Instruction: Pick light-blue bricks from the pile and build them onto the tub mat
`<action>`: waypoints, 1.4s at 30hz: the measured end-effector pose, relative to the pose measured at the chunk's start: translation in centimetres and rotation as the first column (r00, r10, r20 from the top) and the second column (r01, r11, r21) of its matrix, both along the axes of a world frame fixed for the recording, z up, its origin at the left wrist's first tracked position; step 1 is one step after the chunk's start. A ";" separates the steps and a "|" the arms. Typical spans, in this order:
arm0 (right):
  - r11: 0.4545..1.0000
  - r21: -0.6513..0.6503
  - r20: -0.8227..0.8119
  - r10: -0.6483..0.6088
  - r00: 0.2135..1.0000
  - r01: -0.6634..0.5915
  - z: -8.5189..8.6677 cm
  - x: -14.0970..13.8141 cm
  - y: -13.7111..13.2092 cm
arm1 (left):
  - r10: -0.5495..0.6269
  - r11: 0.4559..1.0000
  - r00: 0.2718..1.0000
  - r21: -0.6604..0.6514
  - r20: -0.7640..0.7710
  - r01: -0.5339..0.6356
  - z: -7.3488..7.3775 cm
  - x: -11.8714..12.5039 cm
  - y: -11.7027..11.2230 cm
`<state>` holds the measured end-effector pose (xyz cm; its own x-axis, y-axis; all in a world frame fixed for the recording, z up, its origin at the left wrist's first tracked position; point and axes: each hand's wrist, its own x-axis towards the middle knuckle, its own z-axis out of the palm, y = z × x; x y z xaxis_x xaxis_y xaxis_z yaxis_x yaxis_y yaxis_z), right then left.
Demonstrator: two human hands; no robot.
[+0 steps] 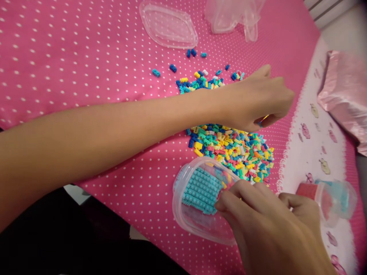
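My left hand [263, 101] reaches across from the left over a pile of tiny colourful toy bricks [235, 149]. Its fingers are curled in, and a bit of yellow and blue, apparently small bricks, shows in them. Below, a clear plastic container [183, 221] holds neat rows of turquoise bricks [200, 189] side by side. My right hand [275, 225] is closed over the container's right side, fingertips at the edge of the turquoise rows. What those fingertips pinch is mostly hidden; a speck of red shows beside them.
A clear lid [169, 26] and another clear plastic piece [229, 17] lie at the back. Loose blue bricks [172, 68] are scattered on the pink dotted cloth [86, 57]. At right stand small tubs, red [312, 193] and turquoise [340, 198], near a shiny pink packet [344, 91].
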<state>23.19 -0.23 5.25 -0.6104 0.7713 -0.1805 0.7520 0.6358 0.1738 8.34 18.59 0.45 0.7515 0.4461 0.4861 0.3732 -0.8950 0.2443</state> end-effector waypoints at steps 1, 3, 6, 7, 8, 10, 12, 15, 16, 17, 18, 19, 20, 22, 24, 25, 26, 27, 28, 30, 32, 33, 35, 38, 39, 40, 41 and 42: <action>0.999 0.015 -0.008 0.028 1.000 -0.028 -0.1 0.2 0.1 | -0.009 1.000 1.000 0.004 0.020 0.009 -0.1 0.0 0.0; 0.997 0.035 -0.016 0.069 0.998 -0.068 -0.3 0.6 0.2 | -0.022 1.000 0.998 0.011 0.059 0.022 -0.3 -0.2 0.0; 0.995 0.041 -0.022 0.089 0.996 -0.088 -0.5 0.9 0.4 | -0.027 1.000 0.997 0.011 0.076 0.026 -0.5 -0.4 -0.1; 0.995 0.041 -0.017 0.086 0.996 -0.086 -0.6 1.0 0.4 | -0.029 1.000 0.997 0.009 0.076 0.029 -0.5 -0.4 -0.1; 0.995 0.047 -0.016 0.093 0.996 -0.092 -0.6 1.0 0.5 | -0.031 1.000 0.997 0.007 0.076 0.030 -0.4 -0.4 -0.1; 0.993 0.067 -0.012 0.100 0.995 -0.099 -0.6 0.9 0.5 | -0.032 0.999 0.996 0.006 0.078 0.031 -0.4 -0.3 -0.1; 0.992 0.078 -0.004 0.103 0.995 -0.103 -0.6 0.9 0.5 | -0.030 1.000 0.997 0.005 0.076 0.029 -0.3 -0.2 0.0; 0.991 0.079 -0.011 0.112 0.994 -0.111 -0.6 0.9 0.6 | -0.041 0.999 0.995 0.009 0.088 0.040 -0.4 -0.2 0.2; 0.991 0.080 -0.020 0.110 0.994 -0.109 -0.6 0.9 0.6 | -0.048 0.999 0.994 0.013 0.098 0.047 -0.5 -0.2 0.3; 0.991 0.081 -0.032 0.108 0.994 -0.105 -0.7 1.0 0.7 | -0.056 0.998 0.993 0.018 0.108 0.054 -0.6 -0.2 0.3; 0.992 0.080 -0.043 0.106 0.993 -0.103 -0.7 1.1 0.7 | -0.062 0.998 0.991 0.021 0.117 0.060 -0.7 -0.3 0.4; 0.992 0.076 -0.051 0.105 0.993 -0.101 -0.7 1.2 0.8 | -0.065 0.998 0.990 0.023 0.122 0.063 -0.8 -0.3 0.4; 0.993 0.072 -0.056 0.103 0.993 -0.098 -0.8 1.4 0.8 | -0.067 0.998 0.990 0.025 0.126 0.064 -0.9 -0.3 0.5; 0.993 0.067 -0.055 0.100 0.993 -0.096 -0.9 1.6 0.8 | -0.070 0.997 0.989 0.028 0.134 0.067 -1.0 -0.3 0.5; 0.994 0.063 -0.050 0.091 0.995 -0.088 -1.0 1.7 0.8 | -0.070 0.997 0.987 0.032 0.144 0.066 -1.0 -0.3 0.5; 0.995 0.054 -0.043 0.085 0.995 -0.082 -1.0 1.7 0.8 | -0.069 0.997 0.987 0.033 0.147 0.065 -1.0 -0.2 0.5; 0.996 0.047 -0.039 0.078 0.996 -0.077 -1.1 1.6 0.7 | -0.069 0.997 0.987 0.032 0.147 0.065 -1.0 -0.2 0.5; 0.997 0.036 -0.034 0.076 0.997 -0.074 -1.2 1.6 0.7 | -0.068 0.997 0.987 0.030 0.146 0.064 -1.0 -0.2 0.5; 0.997 0.031 -0.035 0.078 0.996 -0.077 -1.3 1.5 0.6 | -0.068 0.998 0.987 0.027 0.142 0.065 -0.9 -0.2 0.5; 0.996 0.031 -0.042 0.089 0.995 -0.088 -1.5 1.4 0.5 | -0.069 0.998 0.989 0.021 0.134 0.067 -0.8 -0.2 0.5; 0.994 0.062 -0.045 0.096 0.994 -0.094 -1.6 1.4 0.4 | -0.067 0.998 0.989 0.016 0.129 0.065 -0.8 -0.2 0.4; 0.992 0.081 -0.044 0.097 0.994 -0.094 -1.7 1.4 0.4 | -0.065 0.998 0.990 0.015 0.128 0.064 -0.7 -0.2 0.4; 0.989 0.117 -0.031 0.092 0.995 -0.088 -1.5 1.4 0.3 | -0.061 0.998 0.990 0.015 0.126 0.060 -0.7 -0.2 0.4; 0.984 0.150 -0.007 0.096 0.995 -0.094 -0.9 1.3 0.3 | -0.055 0.998 0.991 0.020 0.122 0.053 -0.7 -0.2 0.4; 0.983 0.157 -0.003 0.099 0.995 -0.098 -0.7 1.1 0.2 | -0.054 0.998 0.991 0.022 0.119 0.052 -0.7 -0.2 0.4; 0.982 0.161 0.002 0.097 0.995 -0.096 -0.5 1.0 0.2 | -0.052 0.999 0.992 0.021 0.116 0.050 -0.7 -0.2 0.4; 0.983 0.164 0.007 0.084 0.996 -0.084 -0.4 0.8 0.1 | -0.052 0.999 0.992 0.018 0.111 0.051 -0.6 -0.2 0.4; 0.985 0.164 0.019 0.056 0.998 -0.058 -0.3 0.7 0.1 | -0.052 0.999 0.993 0.014 0.105 0.051 -0.6 -0.2 0.4</action>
